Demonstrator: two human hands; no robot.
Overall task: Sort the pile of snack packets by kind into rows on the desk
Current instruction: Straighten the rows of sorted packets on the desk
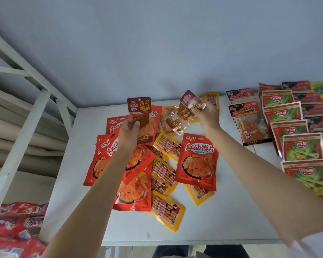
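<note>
The left hand [128, 132] grips a dark-red duck-intestine packet [139, 116] upright, thumb curled across its clear lower half and the remaining fingers behind it, so the label rises above the fingertips. The right hand [206, 114] pinches a second dark-red packet [189, 107] of the same kind, tilted, with the fingers closed on its right edge and the packet reaching left of them. Between the two hands another such packet [175, 124] lies flat. Below the left fingers and under that wrist spreads the unsorted pile on the white desk [222, 211]: several overlapping orange-red chip bags [132, 185]. One more orange-red bag [197, 162] sits below the right fingers, with yellow packets [167, 211] fanned between the forearms. Right of the right hand lie two black-and-red gluten packets [247, 121], then a row of green-and-red packets [295, 135] running toward the near edge.
</note>
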